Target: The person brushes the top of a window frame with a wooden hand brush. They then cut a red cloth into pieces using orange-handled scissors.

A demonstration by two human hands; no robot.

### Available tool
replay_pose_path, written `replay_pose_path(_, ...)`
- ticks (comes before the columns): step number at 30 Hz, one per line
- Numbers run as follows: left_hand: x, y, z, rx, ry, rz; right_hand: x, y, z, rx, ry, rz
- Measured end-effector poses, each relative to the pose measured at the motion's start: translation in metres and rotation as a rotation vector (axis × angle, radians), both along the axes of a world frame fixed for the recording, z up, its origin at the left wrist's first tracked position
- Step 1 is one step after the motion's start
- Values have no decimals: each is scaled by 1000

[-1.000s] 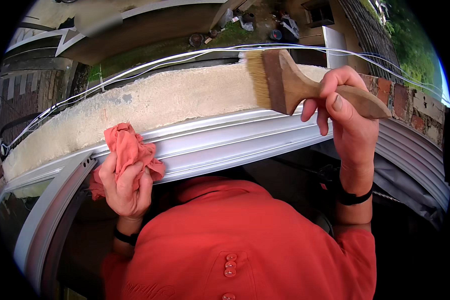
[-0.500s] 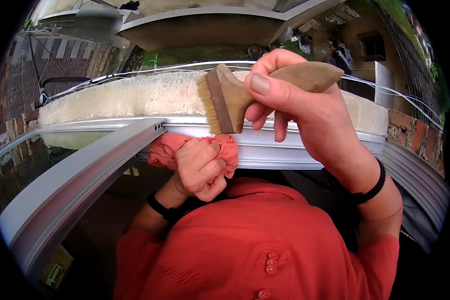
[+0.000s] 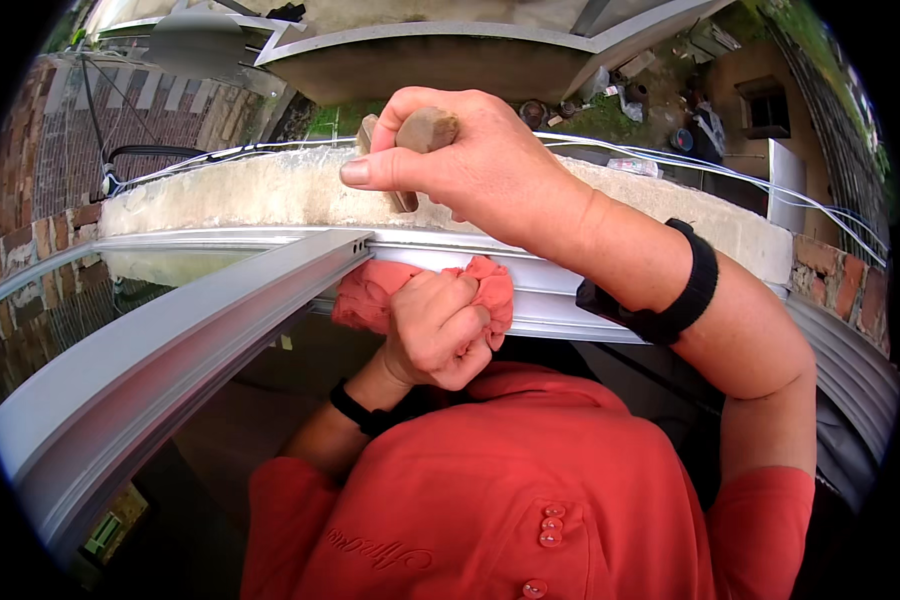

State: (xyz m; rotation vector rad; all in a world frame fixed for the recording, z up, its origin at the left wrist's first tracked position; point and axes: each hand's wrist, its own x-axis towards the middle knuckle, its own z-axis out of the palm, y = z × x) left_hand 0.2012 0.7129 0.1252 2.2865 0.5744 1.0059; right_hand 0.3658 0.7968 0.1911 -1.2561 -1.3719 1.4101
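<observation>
red cloth (image 3: pixel 368 294) in clenched left hand (image 3: pixel 435 332), brush (image 3: pixel 428 130) in grasping right hand (image 3: pixel 485 152), silver frame (image 3: pixel 185 320) alongside, ledge (image 3: pixel 240 192) beyond

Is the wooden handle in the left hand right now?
No, the wooden handle is in the right hand, while the left hand grips the red cloth.

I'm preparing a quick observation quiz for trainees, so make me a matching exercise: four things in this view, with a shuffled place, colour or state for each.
Things:
1. red cloth
2. wooden-handled brush
3. window track
4. masonry ledge

Descriptions:
A. pale beige and weathered
B. bunched in the left hand
C. silvery, with long ridges
D. held in the right hand

Pairs: 1-B, 2-D, 3-C, 4-A
</observation>
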Motion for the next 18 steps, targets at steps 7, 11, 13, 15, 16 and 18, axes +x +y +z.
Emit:
replay_pose_path(7, 0, 2, 2, -20, 13, 2, 111, -36, 9, 20, -990, -1)
replay_pose_path(11, 1, 0, 3, -3, 18, 17, 172, -54, 32, -89, -894, -224)
replay_pose_path(13, 2, 0, 3, -13, 34, 17, 147, -67, 43, -308, -109, -277)
replay_pose_path(15, 6, 2, 8, -23, 40, 13, 141, -85, 25, -420, 43, -217)
replay_pose_path(16, 9, 2, 6, -24, 33, -3, 142, -93, 13, -485, -38, -186)
replay_pose_path(18, 6, 0, 9, -8, 42, 19, 170, -93, 18, -509, -241, -214)
